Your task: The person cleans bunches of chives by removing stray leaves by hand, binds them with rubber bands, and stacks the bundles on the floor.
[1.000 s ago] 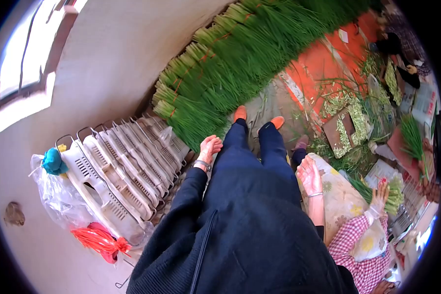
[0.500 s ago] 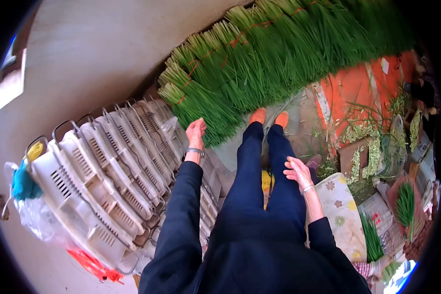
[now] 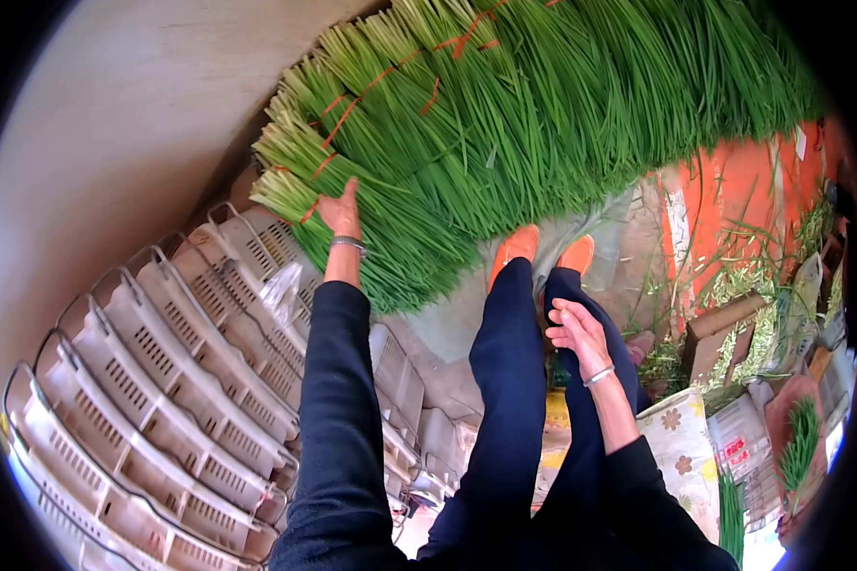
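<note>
Long bundles of garlic chives [image 3: 505, 124], tied with orange-red bands, lie side by side in a thick row along the wall. My left hand [image 3: 341, 211] is at the nearest bundle of chives [image 3: 381, 243], close to its band. Its thumb stands apart from the fingers; whether the fingertips press on the stalks is hard to make out. In front of my right thigh hovers my right hand [image 3: 581, 335], its fingers loosely bent and apart, with nothing visible in it.
Stacked whitish plastic crates [image 3: 152, 381] with metal handles fill the left side. A clear plastic bag [image 3: 281, 293] hangs on them. Right of my feet are an orange floor sheet [image 3: 733, 190] with scattered trimmings, a cardboard box [image 3: 724, 333] and a flowered cloth [image 3: 681, 443].
My left hand has reached forward and left, from beside the crates to the nearest bundle of chives. My view has shifted nearer the row. The right hand stays before my thigh.
</note>
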The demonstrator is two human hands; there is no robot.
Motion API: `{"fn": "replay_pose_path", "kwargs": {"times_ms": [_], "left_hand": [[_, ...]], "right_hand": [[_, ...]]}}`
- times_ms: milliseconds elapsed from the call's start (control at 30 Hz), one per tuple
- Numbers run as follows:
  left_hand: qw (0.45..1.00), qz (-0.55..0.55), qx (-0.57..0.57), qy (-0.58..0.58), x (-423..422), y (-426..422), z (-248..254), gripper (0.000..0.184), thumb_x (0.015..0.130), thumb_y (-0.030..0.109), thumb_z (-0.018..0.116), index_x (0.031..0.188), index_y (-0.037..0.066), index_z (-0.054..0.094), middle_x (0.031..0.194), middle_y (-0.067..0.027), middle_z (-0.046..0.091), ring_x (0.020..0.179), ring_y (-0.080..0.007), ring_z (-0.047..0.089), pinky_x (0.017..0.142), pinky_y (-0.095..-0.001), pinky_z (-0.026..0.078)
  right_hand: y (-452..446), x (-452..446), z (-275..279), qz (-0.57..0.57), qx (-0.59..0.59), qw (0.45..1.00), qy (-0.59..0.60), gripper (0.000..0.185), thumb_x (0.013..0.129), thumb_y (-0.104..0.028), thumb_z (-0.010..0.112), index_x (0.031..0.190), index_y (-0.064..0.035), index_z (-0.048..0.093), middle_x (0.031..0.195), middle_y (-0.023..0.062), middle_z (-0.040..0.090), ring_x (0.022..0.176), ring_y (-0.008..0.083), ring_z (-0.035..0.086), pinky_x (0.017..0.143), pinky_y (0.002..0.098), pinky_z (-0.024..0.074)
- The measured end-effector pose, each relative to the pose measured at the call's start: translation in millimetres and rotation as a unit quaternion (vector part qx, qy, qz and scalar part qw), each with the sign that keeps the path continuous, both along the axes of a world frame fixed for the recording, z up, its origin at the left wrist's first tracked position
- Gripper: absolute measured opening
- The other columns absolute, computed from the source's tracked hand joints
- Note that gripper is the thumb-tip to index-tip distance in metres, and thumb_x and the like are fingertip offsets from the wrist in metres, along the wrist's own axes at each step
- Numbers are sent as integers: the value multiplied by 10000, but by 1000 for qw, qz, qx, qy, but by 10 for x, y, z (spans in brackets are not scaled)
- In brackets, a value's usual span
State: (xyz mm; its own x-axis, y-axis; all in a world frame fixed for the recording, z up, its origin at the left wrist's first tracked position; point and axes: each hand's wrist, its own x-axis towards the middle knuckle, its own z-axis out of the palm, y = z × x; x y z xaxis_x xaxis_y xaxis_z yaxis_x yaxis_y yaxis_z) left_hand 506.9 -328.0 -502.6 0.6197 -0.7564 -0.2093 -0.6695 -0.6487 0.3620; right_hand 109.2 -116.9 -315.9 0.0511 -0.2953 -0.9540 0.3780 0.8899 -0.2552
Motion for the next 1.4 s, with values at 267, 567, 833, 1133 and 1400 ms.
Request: {"fn": "replay_pose_path", "kwargs": {"times_ms": [267, 567, 833, 1133, 1400], "left_hand": [[950, 147, 175, -212, -328, -531, -262, 1066, 514, 512, 812, 1180, -123, 274, 1223, -322, 344, 1139, -426, 400, 891, -441, 437], [982, 85, 163, 36, -70, -377, 143, 728, 507, 280, 766, 1025, -146, 484, 990, -227, 597, 904, -322, 594, 810, -317, 473], [945, -200, 47, 254, -1450, 110, 2108, 637, 556, 126, 664, 1133, -46, 454, 940, -141, 598, 824, -212, 575, 738, -296, 467], [660, -738, -29, 134, -2829, 182, 4563, 732, 511, 54, 669, 1220, 75, 488, 955, -118, 510, 923, -289, 519, 823, -374, 430], [487, -859, -157, 2, -3628, 196, 5682, 588, 669, 70, 570, 1246, 160, 495, 1167, -68, 509, 1154, -235, 461, 1037, -487, 268]], "right_hand": [[-364, -64, 143, 23, -54, 998, -31, 347, 912, -229, 515, 1193, -26, 511, 973, 42, 596, 797, 102, 592, 708, 228, 472], [-304, -153, 171, 15, -77, 996, -48, 345, 916, -233, 505, 1193, -27, 512, 991, 52, 600, 789, 96, 584, 707, 228, 466], [31, -259, 18, -52, -13, 990, -130, 487, 915, -389, 493, 1261, -48, 456, 1042, 58, 603, 828, 145, 609, 728, 264, 493], [-1076, -1504, 1837, -23, -188, 910, -368, 647, 913, -491, 412, 1377, -54, 300, 1322, 142, 449, 1138, 214, 507, 938, 367, 430], [-1020, -1592, 3249, 125, -335, 903, -240, 822, 785, -160, 661, 1414, -86, 137, 1327, 107, 384, 1084, 223, 536, 894, 350, 467]]}}
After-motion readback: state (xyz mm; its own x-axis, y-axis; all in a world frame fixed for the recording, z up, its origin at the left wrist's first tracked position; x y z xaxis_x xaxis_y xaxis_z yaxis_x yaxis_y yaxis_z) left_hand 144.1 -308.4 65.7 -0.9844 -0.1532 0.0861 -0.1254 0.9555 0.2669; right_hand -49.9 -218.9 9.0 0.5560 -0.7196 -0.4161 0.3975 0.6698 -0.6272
